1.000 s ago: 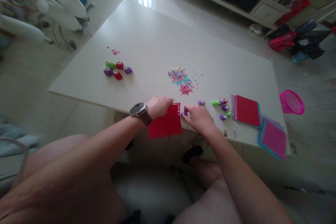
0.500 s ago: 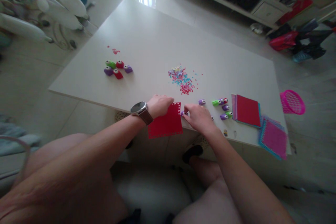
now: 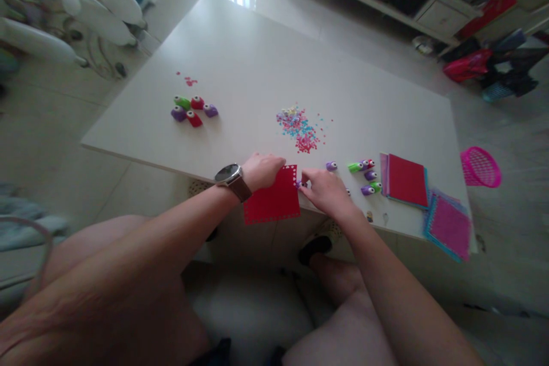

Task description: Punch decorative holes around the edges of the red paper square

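Observation:
A square red paper sheet (image 3: 277, 199) with small punched holes along its edges lies partly on the table and juts past the near edge. My left hand (image 3: 266, 170), a watch on its wrist, is closed on the sheet's upper left part. At the sheet's right edge my right hand (image 3: 325, 187) pinches a small purple craft punch (image 3: 299, 184), mostly covered by the fingers. Another purple punch (image 3: 331, 166) stands just beyond that hand. More punches in green, purple and red (image 3: 368, 175) stand to its right. Beyond the sheet lies a pile of paper confetti (image 3: 303, 131).
Several punches (image 3: 193, 110) stand at the table's left, with a few red paper bits (image 3: 190, 80) behind them. A stack of coloured paper (image 3: 407, 179) and a pile of edge-punched sheets (image 3: 449, 224) lie at the right. A pink basket (image 3: 481, 167) is beyond the table's right edge.
The view has shifted very slightly. Both hands, the red sheet and the purple punch keep the same places relative to each other.

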A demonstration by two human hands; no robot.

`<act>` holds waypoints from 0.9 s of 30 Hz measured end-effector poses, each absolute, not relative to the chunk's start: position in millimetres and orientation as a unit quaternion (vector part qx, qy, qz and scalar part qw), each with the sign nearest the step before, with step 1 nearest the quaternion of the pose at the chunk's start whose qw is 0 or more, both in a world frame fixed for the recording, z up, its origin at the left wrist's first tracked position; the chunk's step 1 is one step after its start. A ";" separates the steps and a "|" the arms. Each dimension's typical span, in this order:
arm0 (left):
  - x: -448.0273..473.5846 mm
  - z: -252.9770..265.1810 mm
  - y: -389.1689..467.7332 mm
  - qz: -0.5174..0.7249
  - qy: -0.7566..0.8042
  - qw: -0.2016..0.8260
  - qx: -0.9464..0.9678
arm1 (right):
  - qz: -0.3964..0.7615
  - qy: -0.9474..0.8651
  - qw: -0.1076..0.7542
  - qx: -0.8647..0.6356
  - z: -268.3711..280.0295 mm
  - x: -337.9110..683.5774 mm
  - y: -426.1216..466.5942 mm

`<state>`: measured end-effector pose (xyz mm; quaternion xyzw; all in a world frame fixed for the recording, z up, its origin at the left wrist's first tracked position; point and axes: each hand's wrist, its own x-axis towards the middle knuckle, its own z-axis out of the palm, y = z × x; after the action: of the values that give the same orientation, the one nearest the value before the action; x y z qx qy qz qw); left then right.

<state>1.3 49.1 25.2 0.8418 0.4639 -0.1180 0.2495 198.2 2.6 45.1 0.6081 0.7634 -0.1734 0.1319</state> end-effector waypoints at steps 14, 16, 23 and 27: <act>5.8 26.8 47.1 -0.070 0.486 0.229 0.840 | -0.300 0.745 0.020 0.596 33.7 205.6 4.9; 7.6 27.2 47.0 -0.048 0.499 0.201 0.841 | -0.336 0.713 -0.011 0.615 29.1 208.4 7.3; 12.0 24.5 44.9 -0.128 0.475 0.282 0.823 | -0.419 0.658 0.014 0.625 29.0 210.4 11.5; 12.4 20.3 42.4 -0.131 0.469 0.273 0.830 | -0.426 0.660 0.023 0.619 28.0 214.6 12.3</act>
<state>12.4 42.4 20.3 0.8296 0.4693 -0.1307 0.2729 214.6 12.3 28.0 0.6188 0.6595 -0.4260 0.0234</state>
